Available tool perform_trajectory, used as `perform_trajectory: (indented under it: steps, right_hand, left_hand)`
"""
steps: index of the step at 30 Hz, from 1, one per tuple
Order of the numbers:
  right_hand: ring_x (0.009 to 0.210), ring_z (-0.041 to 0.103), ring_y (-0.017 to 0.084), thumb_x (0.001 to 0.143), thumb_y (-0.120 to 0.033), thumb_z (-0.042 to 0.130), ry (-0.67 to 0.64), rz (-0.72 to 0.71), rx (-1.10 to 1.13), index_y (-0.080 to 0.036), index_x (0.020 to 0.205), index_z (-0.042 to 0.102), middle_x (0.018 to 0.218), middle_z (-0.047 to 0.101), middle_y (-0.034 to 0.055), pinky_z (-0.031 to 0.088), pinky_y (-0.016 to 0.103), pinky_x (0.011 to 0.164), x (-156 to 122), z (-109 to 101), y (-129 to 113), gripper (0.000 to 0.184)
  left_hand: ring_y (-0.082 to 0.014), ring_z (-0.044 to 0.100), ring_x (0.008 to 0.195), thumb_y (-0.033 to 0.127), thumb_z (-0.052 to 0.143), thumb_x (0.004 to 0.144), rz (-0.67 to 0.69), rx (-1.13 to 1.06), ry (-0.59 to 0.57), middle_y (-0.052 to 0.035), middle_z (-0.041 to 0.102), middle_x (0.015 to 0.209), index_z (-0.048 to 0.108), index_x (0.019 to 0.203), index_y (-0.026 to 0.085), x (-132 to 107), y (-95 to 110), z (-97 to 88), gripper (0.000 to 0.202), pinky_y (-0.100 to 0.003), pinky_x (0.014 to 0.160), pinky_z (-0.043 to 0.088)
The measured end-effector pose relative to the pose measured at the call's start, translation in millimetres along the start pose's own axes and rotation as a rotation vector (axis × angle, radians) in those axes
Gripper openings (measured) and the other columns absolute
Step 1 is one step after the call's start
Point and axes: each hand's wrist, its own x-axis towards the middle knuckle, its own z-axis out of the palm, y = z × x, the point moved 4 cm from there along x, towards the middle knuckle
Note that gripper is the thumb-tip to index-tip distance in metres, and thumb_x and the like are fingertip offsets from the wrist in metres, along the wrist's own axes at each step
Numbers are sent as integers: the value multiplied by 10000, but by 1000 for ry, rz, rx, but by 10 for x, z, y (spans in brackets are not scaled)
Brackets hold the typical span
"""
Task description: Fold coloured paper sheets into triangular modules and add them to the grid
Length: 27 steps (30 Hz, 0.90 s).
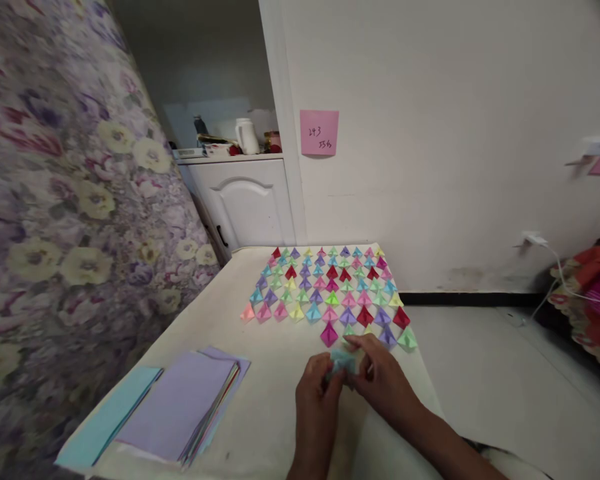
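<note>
A small light-blue piece of folded paper (343, 362) is held between both hands, just above the near part of the table. My left hand (316, 383) pinches its left side, fingers closed. On its right side my right hand (375, 367) grips it between thumb and fingers. Parts of the paper are hidden by the fingers. Right behind the hands lie rows of small folded paper pieces (331, 299) in red, pink, purple, green, yellow and blue. A magenta folded piece (329, 334) is closest to the left hand.
To the left on the table (200, 337) lie a stack of purple and mixed paper sheets (180, 400) and a stack of light-blue sheets (115, 413). A floral curtain (85, 227) hangs at the left. Behind stand a white cabinet (245, 200) and a wall with a pink note (319, 133).
</note>
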Motion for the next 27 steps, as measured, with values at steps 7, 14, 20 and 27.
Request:
perform_trajectory:
  steps: [7,14,20,27]
  right_hand:
    - [376,445,55,720,-283,595,-283,291,494,-156,778,540,618,546,-40,330,174,349,22,148,117,150]
    - [426,496,80,727,-236,587,-180,233,379,-160,719,519,525,498,-63,384,189,425,11,135,44,103]
    - [486,494,100,734,-167,555,-71,91,105,-183,680,511,536,502,-54,374,205,473,-3,56,-44,71]
    - [627,551,124,733,-109,566,55,-174,-7,-211,901,569,765,574,-11,456,248,604,-25,-43,-121,197]
  left_hand:
    - [-195,604,775,341,623,741,-195,-327,50,-65,622,977,674,831,160,40,-185,-48,209,-309,738,490]
    - [-186,564,757,320,678,666,-192,-189,144,-70,583,936,692,819,155,70,-231,-126,225,-286,694,472]
    - [-122,445,581,309,687,648,-110,6,200,-20,520,825,698,724,181,75,-145,-185,149,-250,591,409]
    - [-99,377,480,294,637,709,-170,-41,3,52,434,512,655,672,173,61,-98,-137,127,-208,485,297]
